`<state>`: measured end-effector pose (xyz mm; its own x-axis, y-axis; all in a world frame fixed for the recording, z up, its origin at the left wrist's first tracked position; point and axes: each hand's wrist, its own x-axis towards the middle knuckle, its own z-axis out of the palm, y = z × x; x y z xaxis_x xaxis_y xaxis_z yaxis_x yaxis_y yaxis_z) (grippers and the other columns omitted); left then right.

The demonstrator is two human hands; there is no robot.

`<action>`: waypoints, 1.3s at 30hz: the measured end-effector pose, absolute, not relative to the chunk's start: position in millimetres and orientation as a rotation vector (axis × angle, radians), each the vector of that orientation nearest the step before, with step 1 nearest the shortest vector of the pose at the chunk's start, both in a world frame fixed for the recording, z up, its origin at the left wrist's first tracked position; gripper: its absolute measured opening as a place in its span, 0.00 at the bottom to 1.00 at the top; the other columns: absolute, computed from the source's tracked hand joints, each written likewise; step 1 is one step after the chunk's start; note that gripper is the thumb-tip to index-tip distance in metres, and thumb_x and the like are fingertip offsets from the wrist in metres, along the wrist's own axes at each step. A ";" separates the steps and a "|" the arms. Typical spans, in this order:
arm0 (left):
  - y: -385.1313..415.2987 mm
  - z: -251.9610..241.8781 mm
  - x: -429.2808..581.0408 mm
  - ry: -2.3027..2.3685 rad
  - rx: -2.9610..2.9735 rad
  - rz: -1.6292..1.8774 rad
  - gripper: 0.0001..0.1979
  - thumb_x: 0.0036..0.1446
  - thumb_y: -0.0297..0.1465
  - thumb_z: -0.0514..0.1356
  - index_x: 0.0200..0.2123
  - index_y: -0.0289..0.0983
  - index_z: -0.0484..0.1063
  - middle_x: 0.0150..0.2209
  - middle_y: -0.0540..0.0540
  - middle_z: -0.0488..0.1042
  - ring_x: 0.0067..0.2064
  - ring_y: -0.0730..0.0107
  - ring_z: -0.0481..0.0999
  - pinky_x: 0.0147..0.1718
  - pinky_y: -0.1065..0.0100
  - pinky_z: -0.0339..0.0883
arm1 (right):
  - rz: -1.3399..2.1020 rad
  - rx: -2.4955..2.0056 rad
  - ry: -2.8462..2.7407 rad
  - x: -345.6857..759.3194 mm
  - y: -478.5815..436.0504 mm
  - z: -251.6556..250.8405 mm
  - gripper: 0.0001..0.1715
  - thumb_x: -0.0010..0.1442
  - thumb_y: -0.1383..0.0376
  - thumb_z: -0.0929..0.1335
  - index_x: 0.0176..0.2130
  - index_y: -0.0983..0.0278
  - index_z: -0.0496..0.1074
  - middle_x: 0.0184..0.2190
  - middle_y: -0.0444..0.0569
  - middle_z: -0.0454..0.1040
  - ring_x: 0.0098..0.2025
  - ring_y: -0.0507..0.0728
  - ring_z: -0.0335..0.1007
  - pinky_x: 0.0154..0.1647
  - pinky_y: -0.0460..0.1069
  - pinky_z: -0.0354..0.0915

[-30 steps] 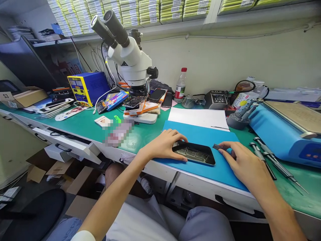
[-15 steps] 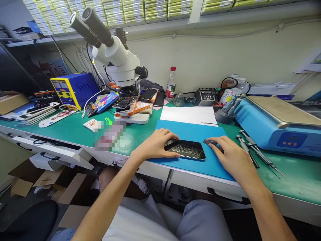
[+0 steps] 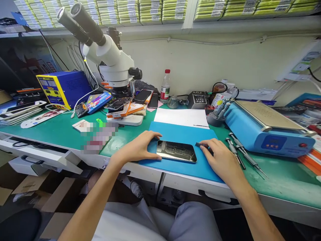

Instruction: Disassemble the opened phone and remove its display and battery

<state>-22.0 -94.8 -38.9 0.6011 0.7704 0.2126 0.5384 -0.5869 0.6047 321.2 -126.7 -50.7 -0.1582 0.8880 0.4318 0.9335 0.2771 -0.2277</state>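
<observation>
A black phone point(image 3: 177, 151) lies screen up on a blue mat point(image 3: 183, 131), its glass reflecting light. My left hand point(image 3: 140, 146) is at the phone's left end, thumb and fingers spread apart, with nothing in it. To the right of the phone, my right hand point(image 3: 220, 155) pinches a small dark flat piece point(image 3: 201, 146) whose tip points toward the phone. The piece is too small to identify. A white sheet point(image 3: 180, 117) lies behind the phone, partly on the mat's far side.
Screwdrivers point(image 3: 244, 152) lie right of my right hand, beside a blue heating machine point(image 3: 271, 134). A microscope point(image 3: 112, 63) stands at the back left, near stacked phones and a blue-yellow box point(image 3: 65, 88). A red-capped bottle point(image 3: 165, 87) stands near the wall.
The view has shifted right, so things appear further left. My left hand has drawn back from the phone's left end, uncovering it. My right hand still pinches the dark piece.
</observation>
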 end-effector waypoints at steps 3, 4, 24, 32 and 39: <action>-99.3 -42.3 -28.7 1.059 2.322 0.653 0.30 0.63 0.47 0.69 0.63 0.44 0.67 0.63 0.42 0.73 0.66 0.52 0.70 0.65 0.53 0.65 | -0.116 -1.636 -2.086 320.4 -126.5 -50.9 0.18 0.74 0.56 0.61 0.45 0.59 0.77 0.46 0.51 0.79 0.49 0.62 0.75 0.49 0.57 0.68; -100.4 -43.1 -28.3 1.059 2.323 0.659 0.29 0.64 0.46 0.69 0.63 0.44 0.68 0.63 0.43 0.73 0.66 0.52 0.69 0.66 0.53 0.64 | -0.114 -1.638 -2.088 320.4 -126.2 -50.3 0.18 0.74 0.57 0.61 0.45 0.59 0.77 0.45 0.51 0.79 0.49 0.62 0.75 0.50 0.57 0.68; -88.6 -48.7 -1.6 1.161 2.249 0.724 0.36 0.49 0.51 0.77 0.54 0.43 0.69 0.55 0.43 0.75 0.59 0.48 0.72 0.57 0.52 0.69 | 0.264 -1.317 -2.385 238.5 -72.0 -25.3 0.14 0.74 0.63 0.64 0.47 0.58 0.79 0.44 0.47 0.81 0.46 0.57 0.79 0.46 0.51 0.71; -89.8 -45.3 -1.3 1.180 2.263 0.692 0.34 0.52 0.51 0.76 0.54 0.43 0.68 0.56 0.43 0.74 0.58 0.49 0.70 0.56 0.52 0.69 | 0.277 -1.267 -2.400 238.8 -66.1 -31.3 0.14 0.73 0.64 0.64 0.46 0.58 0.80 0.43 0.48 0.81 0.46 0.59 0.78 0.47 0.52 0.71; -89.6 -43.9 0.6 1.167 2.308 0.700 0.33 0.53 0.49 0.76 0.55 0.42 0.67 0.56 0.44 0.75 0.58 0.50 0.71 0.57 0.53 0.67 | 0.278 -1.304 -2.413 236.6 -65.4 -29.8 0.15 0.73 0.63 0.64 0.46 0.58 0.81 0.45 0.47 0.82 0.46 0.58 0.78 0.48 0.53 0.70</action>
